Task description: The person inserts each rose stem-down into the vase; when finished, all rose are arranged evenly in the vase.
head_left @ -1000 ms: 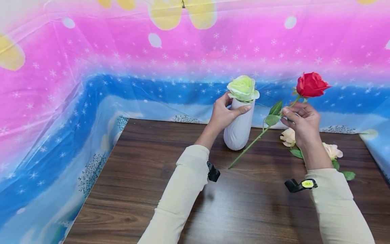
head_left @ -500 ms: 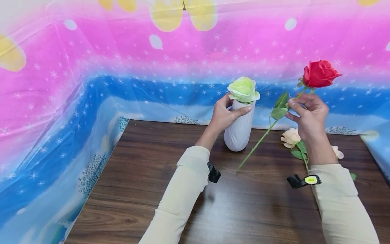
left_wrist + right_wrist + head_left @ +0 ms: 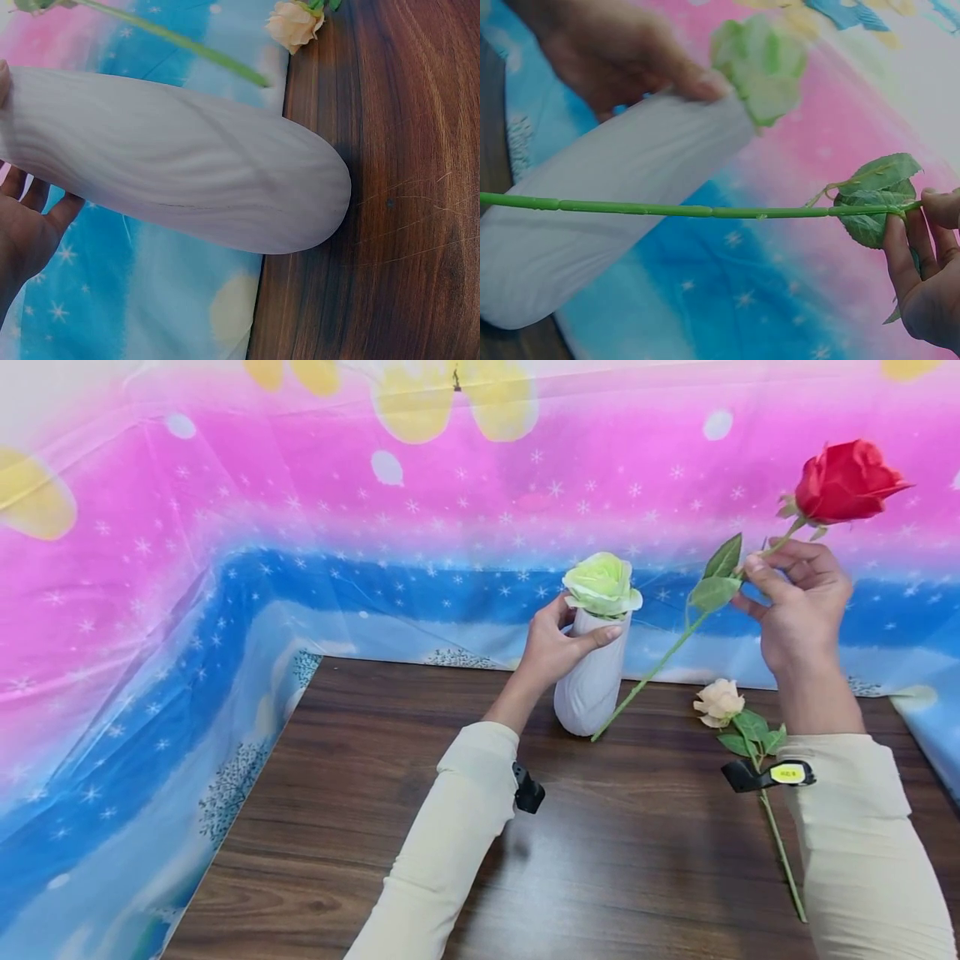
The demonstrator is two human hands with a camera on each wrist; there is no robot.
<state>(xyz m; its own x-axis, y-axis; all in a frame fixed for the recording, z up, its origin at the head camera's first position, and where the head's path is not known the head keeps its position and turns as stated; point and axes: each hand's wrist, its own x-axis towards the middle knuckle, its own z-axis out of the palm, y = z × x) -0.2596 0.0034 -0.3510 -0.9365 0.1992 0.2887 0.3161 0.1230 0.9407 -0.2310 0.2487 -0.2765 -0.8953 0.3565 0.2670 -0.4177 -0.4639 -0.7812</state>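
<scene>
Your head view is bright and fairly even, with a pale glare on the tabletop [image 3: 540,893] and soft, diffuse shadows. Your wrist views look dimmer and greyer; in the right one, the green flower [image 3: 761,67] and white vase [image 3: 622,161] blur, while the long stem [image 3: 735,212] looks sharper.

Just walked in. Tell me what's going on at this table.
A person is handling artificial-looking flowers and a white vase. The left hand grips the vase near its top, where a pale green flower sits at the mouth. The right hand pinches a red rose by its stem, bloom up, with the lower end slanting down outside the vase. A peach flower lies on the table, partly hidden near the right wrist.
</scene>
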